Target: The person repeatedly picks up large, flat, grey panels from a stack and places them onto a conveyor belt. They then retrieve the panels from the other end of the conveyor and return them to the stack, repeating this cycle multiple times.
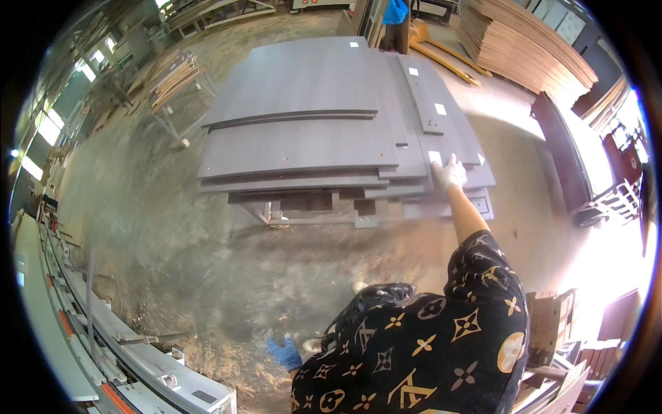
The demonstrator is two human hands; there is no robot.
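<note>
Right hand: grip unclear | grey panel under fingers | left hand: spread, well apart

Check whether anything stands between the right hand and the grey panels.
Nothing visible does. The gloved right hand is already at the right side of the stacked grey panels, its fingers beside a white label; whether it grips a panel is unclear.

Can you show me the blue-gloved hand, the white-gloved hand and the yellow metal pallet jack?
Blue-gloved left hand (pixel 285 353): head view, its middle.
White-gloved right hand (pixel 452 174): head view, its back.
Yellow metal pallet jack (pixel 447 65): head view, nearer fork.
</note>
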